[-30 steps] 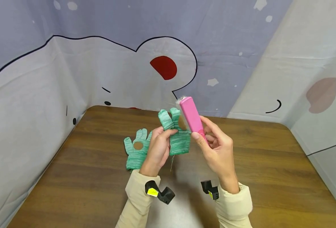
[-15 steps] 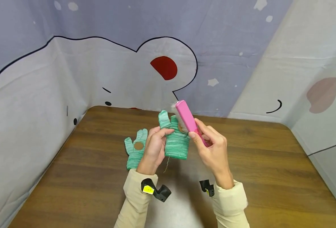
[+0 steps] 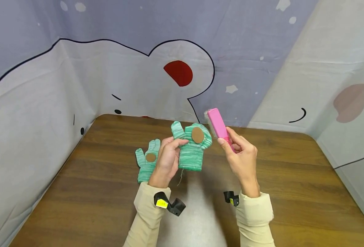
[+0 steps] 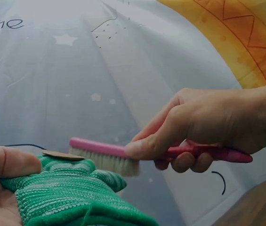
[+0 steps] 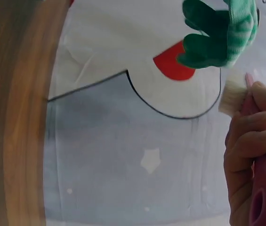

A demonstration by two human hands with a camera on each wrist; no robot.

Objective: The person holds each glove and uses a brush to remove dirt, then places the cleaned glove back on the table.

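A green striped knit glove [image 3: 190, 159] with a brown disc [image 3: 197, 135] hangs above the worktop [image 3: 296, 181], pinched between the left hand's [image 3: 168, 158] thumb and fingers. Just beside it, the right hand's [image 3: 243, 157] fingers grip a pink bristle brush [image 3: 218, 124]. A second green glove [image 3: 145, 170] lies on the worktop. The left wrist's yellow label [image 3: 161, 203] is too small to read; the backdrop [image 4: 43, 94] shows "the".

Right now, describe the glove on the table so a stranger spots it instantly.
Find the wooden table; on it, partly hidden by the left hand, lies a green glove. Unlike the similar glove gripped by that hand, it rests unheld.
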